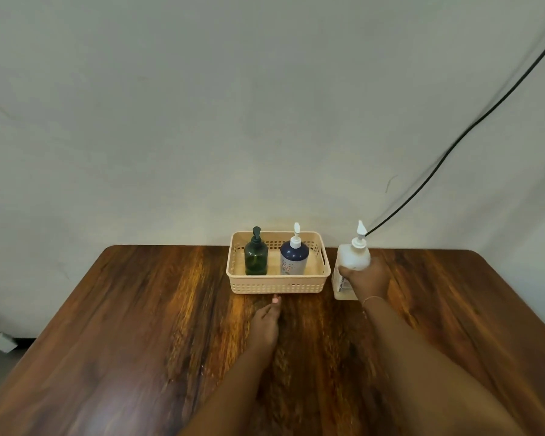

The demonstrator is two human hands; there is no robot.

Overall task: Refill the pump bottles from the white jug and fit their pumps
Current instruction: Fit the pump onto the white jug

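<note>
Two pump bottles stand upright in the beige perforated plastic basket (pixel 279 286) at centre frame: a dark green translucent bottle (pixel 256 258) left, a navy bottle with white pump (pixel 294 258) right. Right hand (pixel 367 278) wraps the white jug with pump top (pixel 350 265) just right of the basket, grip closed around its body. Left hand (pixel 265 325) rests on the brown wooden surface (pixel 139 325), fingers together, holding nothing. Risk: the jug's smooth body could slip when tilted. Both pumps are fitted and block filling. Black cable (pixel 453 143) hangs upper right.
</note>
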